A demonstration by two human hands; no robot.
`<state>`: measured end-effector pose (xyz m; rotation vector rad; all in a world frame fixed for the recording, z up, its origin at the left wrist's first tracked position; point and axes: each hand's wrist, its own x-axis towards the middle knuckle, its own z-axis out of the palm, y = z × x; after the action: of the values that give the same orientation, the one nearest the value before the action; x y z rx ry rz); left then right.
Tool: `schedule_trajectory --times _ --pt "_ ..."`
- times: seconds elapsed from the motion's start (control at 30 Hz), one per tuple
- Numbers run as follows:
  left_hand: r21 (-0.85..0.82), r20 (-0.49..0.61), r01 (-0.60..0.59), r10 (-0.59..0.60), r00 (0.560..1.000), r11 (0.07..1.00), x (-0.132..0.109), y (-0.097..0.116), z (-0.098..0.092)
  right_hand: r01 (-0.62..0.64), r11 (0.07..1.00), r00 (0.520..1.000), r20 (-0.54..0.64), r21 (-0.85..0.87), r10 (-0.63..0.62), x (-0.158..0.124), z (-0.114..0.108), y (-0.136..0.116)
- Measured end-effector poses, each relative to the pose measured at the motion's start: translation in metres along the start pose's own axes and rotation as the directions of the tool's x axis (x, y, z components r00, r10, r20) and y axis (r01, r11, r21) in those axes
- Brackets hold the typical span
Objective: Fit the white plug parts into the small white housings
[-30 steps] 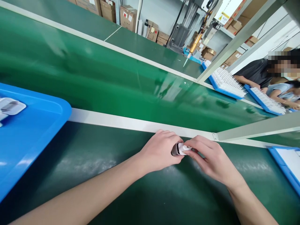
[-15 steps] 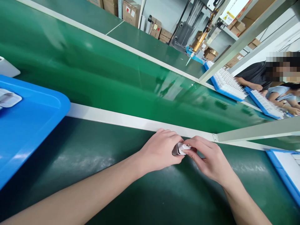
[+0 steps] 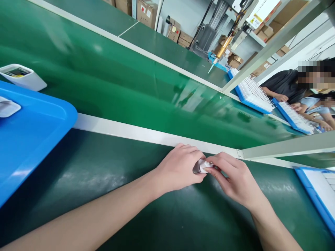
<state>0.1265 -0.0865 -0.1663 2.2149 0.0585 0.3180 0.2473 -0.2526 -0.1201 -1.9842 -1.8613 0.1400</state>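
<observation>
My left hand [image 3: 180, 165] is wrapped around a small white plastic housing [image 3: 198, 167], whose open end faces right. At that end, the thumb and fingers of my right hand [image 3: 232, 176] pinch a small white end piece [image 3: 205, 165]. The end piece sits at the housing's mouth, and how deep it goes in cannot be seen. Both hands are just above the dark green worktop [image 3: 157, 223], by its pale edge rail [image 3: 125, 130].
A blue tray [image 3: 39, 115] holding a white part [image 3: 9, 108] is at left. Behind the rail runs a green conveyor belt [image 3: 117, 90] carrying a white housing [image 3: 24, 76]. A dispensing needle [image 3: 213, 66], filled trays [image 3: 255, 94] and co-workers [image 3: 284, 83] are beyond. Another blue tray [image 3: 309, 184] stands right.
The white housing on the belt has come further into view, moving right. My hands keep nearly the same grip and place. A co-worker's arms have shifted slightly.
</observation>
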Motion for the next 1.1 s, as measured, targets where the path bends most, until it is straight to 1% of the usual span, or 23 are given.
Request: schedule_trajectory --times 0.13,0.23,0.3,0.37,0.4,0.47,0.5,0.53,0.57,0.67,0.7,0.73,0.77,0.83,0.9,1.0,1.1 --pt "-0.009 0.004 0.004 -0.004 1.0 1.0 0.0 0.0 0.0 0.008 0.999 1.0 0.011 -0.036 -0.007 0.0 -0.002 -0.004" --pt "-0.012 0.012 -0.003 0.003 1.0 1.0 0.0 -0.001 0.0 -0.001 1.0 1.0 0.019 -0.017 0.001 0.001 -0.002 -0.005" --pt "0.003 0.019 -0.011 0.011 1.0 1.0 0.001 -0.002 0.0 -0.022 1.0 1.0 0.001 0.002 0.022 -0.001 -0.001 -0.004" --pt "0.028 0.025 -0.015 0.014 1.0 0.999 0.001 -0.002 0.0 -0.087 0.996 0.994 -0.064 0.038 0.089 -0.004 -0.001 -0.002" --pt "0.038 0.029 -0.015 0.014 0.999 0.999 0.001 -0.002 -0.001 -0.132 0.989 0.984 -0.113 0.07 0.14 -0.006 -0.001 -0.001" --pt "0.043 0.038 -0.012 0.01 0.999 0.999 0.001 -0.001 -0.001 -0.211 0.967 0.949 -0.208 0.141 0.237 -0.009 -0.004 0.0" --pt "0.039 0.042 -0.011 0.009 0.999 0.999 0.001 -0.001 -0.002 -0.236 0.955 0.934 -0.231 0.178 0.273 -0.01 -0.007 0.0" --pt "0.034 0.042 -0.009 0.008 0.999 0.999 0.001 -0.001 -0.002 -0.25 0.943 0.93 -0.217 0.219 0.297 -0.011 -0.009 0.0" --pt "0.028 0.038 -0.008 0.007 0.999 1.0 0.001 0.0 -0.002 -0.264 0.927 0.934 -0.169 0.266 0.315 -0.01 -0.012 -0.001" --pt "0.015 0.023 -0.008 0.008 1.0 1.0 0.001 0.0 -0.002 -0.345 0.858 0.934 0.054 0.381 0.352 -0.008 -0.017 -0.003" --pt "0.013 0.02 -0.009 0.009 1.0 1.0 0.001 0.0 -0.001 -0.358 0.854 0.932 0.089 0.377 0.352 -0.008 -0.016 -0.003" --pt "0.011 0.018 -0.01 0.01 1.0 1.0 0.001 -0.001 -0.001 -0.349 0.873 0.936 0.081 0.34 0.343 -0.007 -0.015 -0.004" --pt "0.01 0.016 -0.011 0.011 1.0 1.0 0.001 -0.001 -0.001 -0.318 0.907 0.947 0.041 0.278 0.32 -0.005 -0.012 -0.004" --pt "0.014 0.012 -0.011 0.011 1.0 1.0 0.001 -0.001 0.0 -0.218 0.968 0.972 -0.058 0.124 0.227 -0.003 -0.007 -0.004" --pt "0.028 0.012 -0.01 0.01 1.0 1.0 0.001 -0.001 0.0 -0.137 0.99 0.983 -0.122 0.017 0.138 0.0 -0.002 -0.004" --pt "0.043 0.014 -0.009 0.008 1.0 0.999 0.001 0.0 0.0 -0.103 0.995 0.984 -0.148 0.001 0.102 0.002 0.0 -0.004" --pt "0.035 0.003 -0.015 0.015 1.0 0.999 0.0 0.0 0.0 -0.095 0.995 0.99 -0.103 0.036 0.098 0.002 0.0 -0.003"
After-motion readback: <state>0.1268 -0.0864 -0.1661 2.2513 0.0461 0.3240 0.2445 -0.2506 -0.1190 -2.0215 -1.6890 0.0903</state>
